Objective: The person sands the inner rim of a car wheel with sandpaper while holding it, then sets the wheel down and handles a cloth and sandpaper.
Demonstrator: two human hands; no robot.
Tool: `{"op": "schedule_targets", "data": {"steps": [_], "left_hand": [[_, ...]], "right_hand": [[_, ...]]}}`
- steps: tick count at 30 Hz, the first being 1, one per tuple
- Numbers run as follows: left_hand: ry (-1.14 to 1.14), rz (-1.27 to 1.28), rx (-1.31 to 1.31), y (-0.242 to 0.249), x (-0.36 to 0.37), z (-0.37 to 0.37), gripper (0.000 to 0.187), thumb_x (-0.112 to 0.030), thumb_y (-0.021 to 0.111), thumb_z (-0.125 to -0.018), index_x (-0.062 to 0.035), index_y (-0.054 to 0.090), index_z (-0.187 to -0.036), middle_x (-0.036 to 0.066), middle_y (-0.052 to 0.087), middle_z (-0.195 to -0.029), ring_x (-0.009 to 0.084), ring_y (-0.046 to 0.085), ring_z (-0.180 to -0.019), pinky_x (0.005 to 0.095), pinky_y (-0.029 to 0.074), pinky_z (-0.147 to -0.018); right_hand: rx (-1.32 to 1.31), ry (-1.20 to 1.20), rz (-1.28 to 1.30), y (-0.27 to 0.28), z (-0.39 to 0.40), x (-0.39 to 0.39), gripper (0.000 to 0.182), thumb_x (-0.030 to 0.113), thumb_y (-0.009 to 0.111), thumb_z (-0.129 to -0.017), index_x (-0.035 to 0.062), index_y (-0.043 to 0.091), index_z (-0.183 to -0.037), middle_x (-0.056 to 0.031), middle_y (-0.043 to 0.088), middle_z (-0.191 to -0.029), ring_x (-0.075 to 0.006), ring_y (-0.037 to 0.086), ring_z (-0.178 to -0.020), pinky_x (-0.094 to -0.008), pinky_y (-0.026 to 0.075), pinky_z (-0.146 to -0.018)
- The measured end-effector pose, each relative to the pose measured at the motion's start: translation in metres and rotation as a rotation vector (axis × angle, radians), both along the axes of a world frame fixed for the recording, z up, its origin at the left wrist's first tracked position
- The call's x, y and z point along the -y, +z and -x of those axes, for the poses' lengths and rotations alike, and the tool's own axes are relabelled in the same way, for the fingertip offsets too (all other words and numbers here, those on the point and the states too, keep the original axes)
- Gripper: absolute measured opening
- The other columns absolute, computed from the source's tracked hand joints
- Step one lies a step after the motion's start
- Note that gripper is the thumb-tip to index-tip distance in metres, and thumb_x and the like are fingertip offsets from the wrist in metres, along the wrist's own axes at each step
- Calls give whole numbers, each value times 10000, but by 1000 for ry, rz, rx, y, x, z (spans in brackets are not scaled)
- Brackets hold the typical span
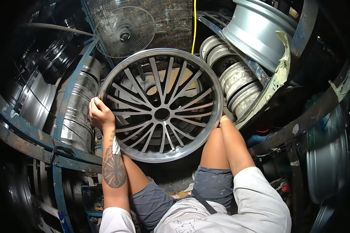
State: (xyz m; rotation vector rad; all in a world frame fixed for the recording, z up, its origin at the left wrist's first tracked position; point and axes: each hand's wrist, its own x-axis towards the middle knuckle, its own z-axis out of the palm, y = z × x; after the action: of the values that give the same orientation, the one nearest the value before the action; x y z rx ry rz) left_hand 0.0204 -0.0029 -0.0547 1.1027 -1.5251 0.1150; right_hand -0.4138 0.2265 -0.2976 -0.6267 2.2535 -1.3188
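A multi-spoke wheel is positioned in front of a seated person, its left edge clasped by the left hand. At the opposite edge, the right hand is largely hidden; its grip cannot be told. Rims are stacked at 2 sides.

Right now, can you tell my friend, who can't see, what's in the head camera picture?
A large spoked wheel fills the middle, with someone's left hand gripping one edge and the right hand, mostly hidden, at the opposite edge. Beyond it is a round fan, and more metal wheels sit on both sides.
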Motion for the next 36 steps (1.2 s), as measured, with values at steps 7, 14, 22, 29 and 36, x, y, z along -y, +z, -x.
{"op": "schedule_targets", "data": {"steps": [7, 14, 22, 29, 36], "left_hand": [[-11, -16, -3, 2, -8, -2, 318, -289, 441, -1045, -93, 680, -970, 101, 700, -964, 362, 658, -882, 463, 494, -735], [-25, -42, -28, -1, 5, -2, 320, -311, 455, -1037, -72, 664, -1001, 113, 690, -983, 373, 650, -889, 462, 492, -733], [-22, -78, -46, 0, 9, 3, 334, -345, 467, -1036, -74, 662, -1029, 117, 690, -1011, 374, 650, -919, 473, 493, -739], [-94, -120, -84, -3, 14, -2, 375, -351, 462, -1048, -60, 700, -1047, 130, 714, -1030, 379, 669, -929, 443, 511, -771], [-150, -49, -60, -2, 12, -5, 315, -294, 492, -1039, -39, 678, -1031, 144, 692, -988, 379, 655, -894, 437, 500, -754]], "right_hand": [[-526, 277, -575, 11, 11, 9, 353, 170, 552, -918, 69, 632, -1246, -87, 674, -1129, -243, 647, -1023, -413, 526, -898], [-731, 439, -840, 7, 18, 13, 368, 183, 542, -926, 76, 623, -1269, -83, 658, -1172, -241, 632, -1060, -417, 518, -916], [-840, 535, -950, 14, 29, 25, 386, 199, 531, -936, 84, 612, -1295, -79, 639, -1221, -238, 615, -1103, -421, 508, -935], [-1007, 634, -1047, 6, 29, 22, 401, 213, 521, -944, 91, 603, -1318, -75, 623, -1263, -236, 600, -1140, -425, 499, -953], [-1248, 719, -1181, -10, 14, 16, 417, 226, 511, -952, 98, 593, -1341, -71, 607, -1306, -234, 585, -1178, -429, 491, -970]]}}
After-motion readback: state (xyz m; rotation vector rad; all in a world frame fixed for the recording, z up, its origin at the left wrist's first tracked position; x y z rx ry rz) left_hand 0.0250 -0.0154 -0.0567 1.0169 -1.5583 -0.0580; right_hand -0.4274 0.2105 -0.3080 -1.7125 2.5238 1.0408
